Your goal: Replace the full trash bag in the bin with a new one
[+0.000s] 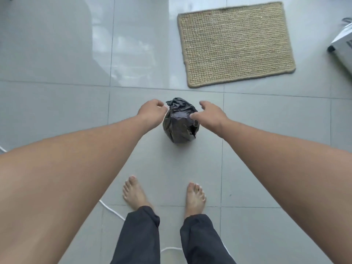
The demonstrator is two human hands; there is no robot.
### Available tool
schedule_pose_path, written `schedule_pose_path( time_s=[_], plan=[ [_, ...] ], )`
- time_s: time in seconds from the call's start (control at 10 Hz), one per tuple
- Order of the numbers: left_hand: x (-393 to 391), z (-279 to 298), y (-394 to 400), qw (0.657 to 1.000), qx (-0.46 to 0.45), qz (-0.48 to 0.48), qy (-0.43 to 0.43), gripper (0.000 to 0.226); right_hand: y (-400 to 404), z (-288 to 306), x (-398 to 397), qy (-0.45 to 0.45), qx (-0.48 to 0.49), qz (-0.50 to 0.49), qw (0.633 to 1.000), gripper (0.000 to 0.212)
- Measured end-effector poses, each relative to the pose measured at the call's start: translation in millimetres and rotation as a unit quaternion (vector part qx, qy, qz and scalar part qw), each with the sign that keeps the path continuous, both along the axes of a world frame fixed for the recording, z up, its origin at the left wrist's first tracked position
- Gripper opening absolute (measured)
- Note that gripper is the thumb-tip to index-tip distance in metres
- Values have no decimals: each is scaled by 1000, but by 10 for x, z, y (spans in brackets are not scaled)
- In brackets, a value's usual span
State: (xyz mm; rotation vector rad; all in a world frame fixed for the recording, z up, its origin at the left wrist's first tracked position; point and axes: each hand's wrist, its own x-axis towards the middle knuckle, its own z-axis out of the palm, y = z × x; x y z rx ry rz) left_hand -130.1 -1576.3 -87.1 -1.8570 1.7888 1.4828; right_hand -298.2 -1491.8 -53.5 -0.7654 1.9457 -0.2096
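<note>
Bare feet (163, 195) stand on the grey tiled floor (57, 111), a white cord (111, 208) trailing just behind the left heel. Ahead, the black trash bag (180, 126) — full, knotted at the top — sits upright on open tile, clear floor on every side. The left hand (152, 111) hovers beside the knot, fingers curled, grip narrow and empty. The right hand (208, 116) is spread wide over the bag's right shoulder, holding nothing. Farther off lies a woven jute mat (235, 44) — well apart from the bag. A white appliance (342, 44) cuts the right edge.
</note>
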Motion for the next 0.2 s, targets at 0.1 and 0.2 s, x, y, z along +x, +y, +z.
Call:
schedule_pose_path(
  time_s=[0.1,0.2],
  plan=[
    [-11,308,-256,996,-17,-74,-44,45,-203,294,-116,38,-12,35,999,67],
    [57,980,-590,985,-24,-140,-98,60,-429,907,-241,92,-29,84,992,62]
  ],
)
